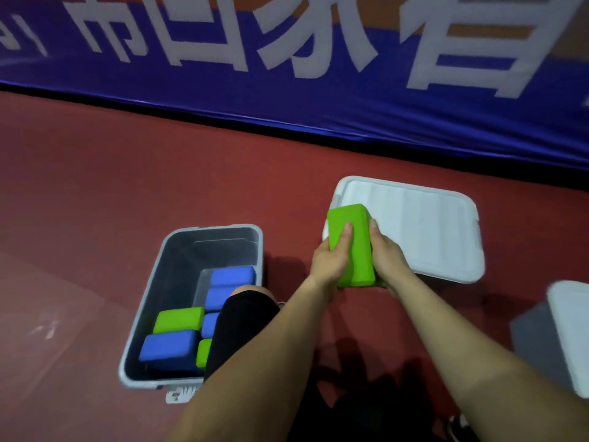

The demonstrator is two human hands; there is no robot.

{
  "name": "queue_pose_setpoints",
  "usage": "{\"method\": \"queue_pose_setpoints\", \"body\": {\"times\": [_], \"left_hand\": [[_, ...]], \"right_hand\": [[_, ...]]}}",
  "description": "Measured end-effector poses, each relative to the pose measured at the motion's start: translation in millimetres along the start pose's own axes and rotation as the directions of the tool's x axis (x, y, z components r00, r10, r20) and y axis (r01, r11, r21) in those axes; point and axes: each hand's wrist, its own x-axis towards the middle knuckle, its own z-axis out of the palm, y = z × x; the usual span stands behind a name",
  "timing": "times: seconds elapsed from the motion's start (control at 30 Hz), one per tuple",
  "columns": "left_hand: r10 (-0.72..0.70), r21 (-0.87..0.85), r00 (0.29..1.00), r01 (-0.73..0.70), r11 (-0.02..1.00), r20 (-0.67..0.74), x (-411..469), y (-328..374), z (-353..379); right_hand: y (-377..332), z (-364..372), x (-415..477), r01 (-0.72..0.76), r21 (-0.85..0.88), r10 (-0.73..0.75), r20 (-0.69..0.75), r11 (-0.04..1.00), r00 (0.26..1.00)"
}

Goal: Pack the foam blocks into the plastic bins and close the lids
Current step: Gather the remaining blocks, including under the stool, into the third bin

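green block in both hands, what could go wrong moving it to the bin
The knee overhangs the near right side of the open bin, so the green block, held by the left hand and right hand, may bump it going in. The packed blocks lie unevenly; one dropped on top might sit high and stop the lid seating.

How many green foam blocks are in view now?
3. A green block held between the left hand and right hand, by the white lid; a second green block in the open bin; a third green block there, partly behind the knee, which may hide more.
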Motion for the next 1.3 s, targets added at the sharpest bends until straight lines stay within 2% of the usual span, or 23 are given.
{"method": "queue_pose_setpoints", "body": {"times": [0.17, 0.37, 0.43, 0.6, 0.87, 1.07, 1.3], "left_hand": [[-0.033, 0.073, 0.983, 0.02, 0.997, 0.181, -13.4, -7.0, 68.2], [-0.049, 0.204, 0.912, -0.039, 0.978, 0.407, -34.5, -29.1, 160.6], [-0.098, 0.258, 0.876, -0.031, 0.966, 0.473, -46.2, -35.2, 191.9], [-0.12, 0.259, 0.749, -0.071, 0.963, 0.652, -77.7, -50.2, 260.8], [-0.125, 0.327, 0.644, -0.205, 0.922, 0.755, -116.7, -81.9, 319.2], [-0.125, 0.325, 0.648, -0.199, 0.925, 0.752, -113.0, -96.4, 316.0], [-0.102, 0.324, 0.707, -0.187, 0.927, 0.7, -71.1, -108.8, 317.4]], "right_hand": [[28.8, -62.6, -8.6, -0.056, 0.074, 0.065, -0.133, 0.996, 0.989], [79.0, -156.0, -35.7, -0.133, 0.129, 0.167, -0.311, 0.983, 0.936], [100.8, -184.4, -44.1, -0.149, 0.181, 0.207, -0.368, 0.972, 0.907], [133.3, -243.4, -76.0, -0.144, 0.322, 0.293, -0.485, 0.936, 0.824], [178.6, -280.1, -120.6, -0.075, 0.46, 0.375, -0.608, 0.885, 0.7], [207.0, -282.0, -109.7, -0.091, 0.442, 0.355, -0.563, 0.892, 0.746], [224.7, -288.5, -48.7, -0.098, 0.432, 0.31, -0.454, 0.896, 0.835]]}}
